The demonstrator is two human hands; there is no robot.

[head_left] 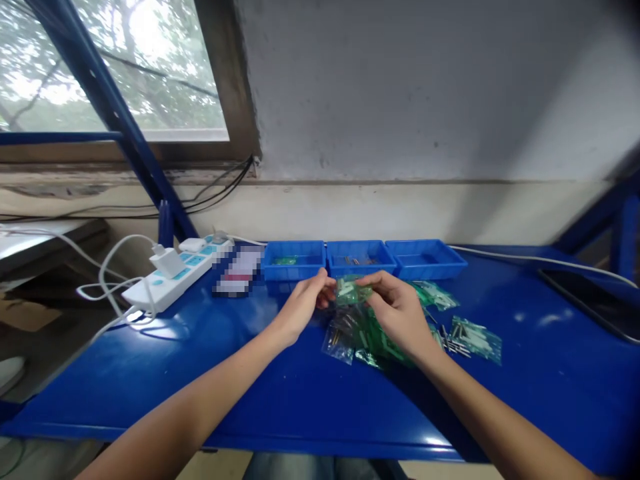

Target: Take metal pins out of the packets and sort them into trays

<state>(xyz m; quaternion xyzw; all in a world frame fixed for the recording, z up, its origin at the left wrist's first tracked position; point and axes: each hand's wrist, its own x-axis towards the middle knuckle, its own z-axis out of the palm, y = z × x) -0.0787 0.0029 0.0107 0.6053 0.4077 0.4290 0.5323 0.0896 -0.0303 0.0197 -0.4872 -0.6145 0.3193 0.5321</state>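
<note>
Between my two hands, above the blue table, is a small clear-green plastic bag (349,289) with pale pieces inside. My right hand (400,307) pinches its right side between thumb and fingers. My left hand (304,303) is closed at its left edge, the fingertips partly hidden. Below lies a heap of green plastic bags (383,340), partly covered by my right hand. A clear bag (341,337) with thin brass-coloured and dark pieces lies at the heap's left. Loose metal pins (455,343) and another bag of pale pieces (477,339) lie to the right.
Three blue trays stand along the back: the left tray (295,272) holds a green bag, the middle tray (361,270) several small metal pieces. The right tray (427,269) is beside them. A white power strip (177,277), a blurred-out phone (239,272) and a dark device (595,300) also lie here.
</note>
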